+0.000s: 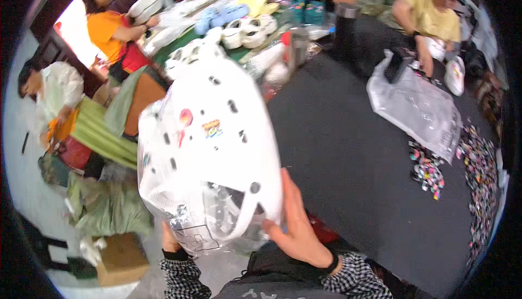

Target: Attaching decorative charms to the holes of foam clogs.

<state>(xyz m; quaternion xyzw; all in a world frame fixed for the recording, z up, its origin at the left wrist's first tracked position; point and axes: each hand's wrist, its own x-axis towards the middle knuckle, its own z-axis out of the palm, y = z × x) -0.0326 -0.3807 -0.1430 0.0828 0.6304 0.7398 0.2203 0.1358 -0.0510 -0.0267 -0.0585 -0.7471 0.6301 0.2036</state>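
A white clog with vent holes and small colourful charms fills the middle of the view, toe pointing away from me. A clear plastic bag with a printed square mark wraps its heel end. My right hand grips the clog's right side near the heel strap, thumb in front and fingers along the edge. At the lower left of the bag my left hand holds it from beneath; its fingers are hidden behind the bag. Whether a second clog lies underneath cannot be made out.
A dark table spreads to my right, bearing a plastic bag and many loose charms. White, blue and yellow clogs crowd the far table. A cardboard box stands at lower left. Several people work around, one in orange, one in yellow.
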